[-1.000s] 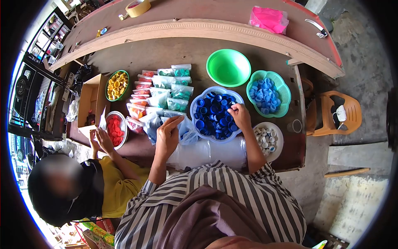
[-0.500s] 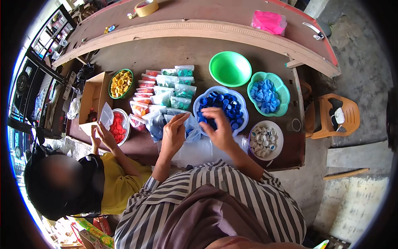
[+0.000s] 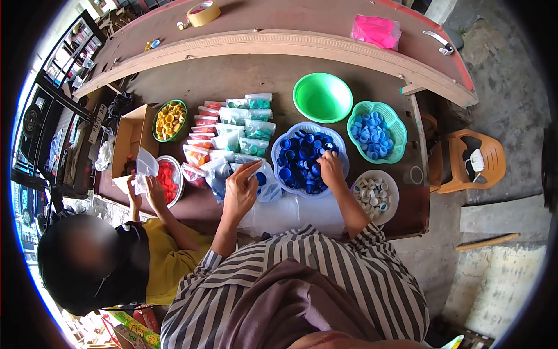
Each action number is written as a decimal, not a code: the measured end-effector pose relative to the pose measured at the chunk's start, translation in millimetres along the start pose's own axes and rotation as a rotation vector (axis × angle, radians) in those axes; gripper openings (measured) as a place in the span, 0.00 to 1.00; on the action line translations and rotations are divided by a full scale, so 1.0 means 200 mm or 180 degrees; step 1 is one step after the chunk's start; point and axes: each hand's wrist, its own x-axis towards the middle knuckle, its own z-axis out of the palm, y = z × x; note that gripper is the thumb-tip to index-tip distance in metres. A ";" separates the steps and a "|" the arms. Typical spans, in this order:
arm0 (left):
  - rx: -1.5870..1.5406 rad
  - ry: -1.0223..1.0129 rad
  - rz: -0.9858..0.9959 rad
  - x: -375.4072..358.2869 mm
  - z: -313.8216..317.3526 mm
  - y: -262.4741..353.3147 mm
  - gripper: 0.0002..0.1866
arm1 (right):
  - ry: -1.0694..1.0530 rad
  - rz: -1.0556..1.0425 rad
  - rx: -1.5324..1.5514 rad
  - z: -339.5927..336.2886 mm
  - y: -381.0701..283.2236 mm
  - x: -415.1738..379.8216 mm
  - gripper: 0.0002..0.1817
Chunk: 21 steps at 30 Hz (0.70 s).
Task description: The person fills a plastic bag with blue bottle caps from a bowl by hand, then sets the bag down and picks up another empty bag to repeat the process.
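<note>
1. the right hand [image 3: 331, 168] is down in the white basket [image 3: 343, 152] of dark blue caps [image 3: 299, 157], fingers curled over the caps at the basket's near right side; it looks closed around a cap or two, though what lies under the fingers cannot be made out.
2. the left hand [image 3: 239, 192] pinches the mouth of a small clear bag [image 3: 264, 183], thumb and fingers holding it open; a few blue caps show inside the bag.
3. the bag lies just left of the basket, its opening turned up and toward the right hand. the two hands are near each other, with the basket's rim between them.
4. the dark blue caps sit ahead and to the right of the body, so the right hand is the nearer one to them; the left hand is nearer to the bag and the rows of filled bags [image 3: 232, 131] beyond it.
5. a bowl of white caps [image 3: 375, 195] rests on the counter [image 3: 232, 75] just right of the right forearm; a basket of light blue caps [image 3: 375, 131] and an empty green bowl [image 3: 322, 96] lie farther out.
6. at the left, another person's hands [image 3: 145, 186] hold a clear bag beside a bowl of red caps [image 3: 168, 177].
</note>
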 end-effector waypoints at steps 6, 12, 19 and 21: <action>0.0301 -0.0032 -0.0191 0.02 0.01 0.01 0.19 | -0.0331 0.0383 0.0042 -0.03 0.00 0.03 0.02; 0.0307 -0.0016 -0.0163 0.03 0.01 0.01 0.19 | 0.0253 0.0385 0.1402 -0.21 -0.17 0.09 0.06; 0.0159 -0.0026 0.0091 0.06 0.05 -0.02 0.18 | 0.0609 -0.1008 0.2526 -0.53 -0.71 0.09 0.07; 0.0017 -0.0150 -0.0220 0.04 0.02 0.02 0.17 | 0.0145 -0.1338 0.1610 -0.49 -0.74 0.07 0.06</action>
